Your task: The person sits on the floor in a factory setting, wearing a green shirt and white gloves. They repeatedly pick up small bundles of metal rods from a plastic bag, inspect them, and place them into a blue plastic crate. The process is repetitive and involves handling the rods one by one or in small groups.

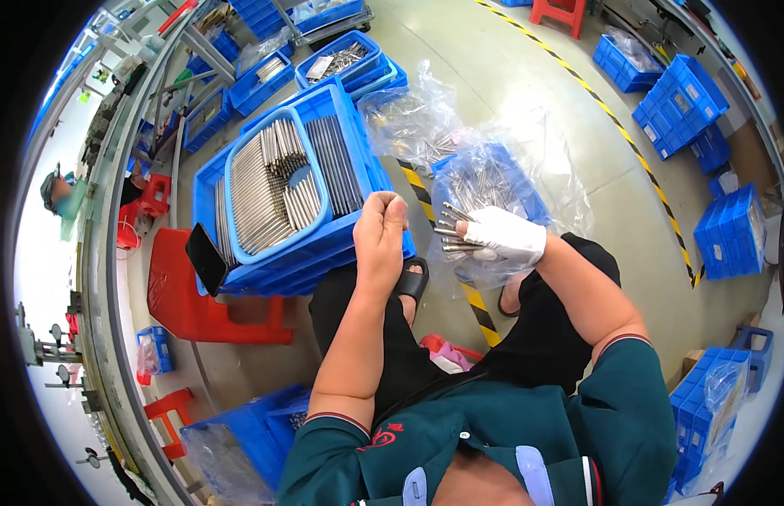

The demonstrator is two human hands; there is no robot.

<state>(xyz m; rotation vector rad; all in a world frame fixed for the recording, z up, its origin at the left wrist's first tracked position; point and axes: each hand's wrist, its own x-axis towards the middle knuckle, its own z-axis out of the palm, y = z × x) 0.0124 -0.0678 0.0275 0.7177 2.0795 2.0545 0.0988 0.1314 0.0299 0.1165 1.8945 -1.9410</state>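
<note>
One left hand [380,232], one right hand [500,236], one white glove [517,232], two striped floor lines [481,319], uncountable metal rods [258,198].

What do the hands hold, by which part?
White-gloved right hand: slim silver metal rods, gripped behind their exposed left ends. Bare left hand: curled, cannot tell.

Illumination: bright, even, cool white; direction unclear to me.
Landmark: large blue rectangular plastic crate [328,101], crisply rendered.
Glare: fine glints along the slim silvery metal rods [258,190] inside it; broken white streaks on the crumpled clear plastic bag [413,101] to its right.
Highlights: my white-gloved right hand [506,234], right of the crate, pale with faint folds.
Shadows: soft; floor dimmer under the red plastic stool [177,282] at the crate's left.
Distortion: long grey metal rail [111,278], farther left of the crate, bows strongly; black vignette around everything.
</note>
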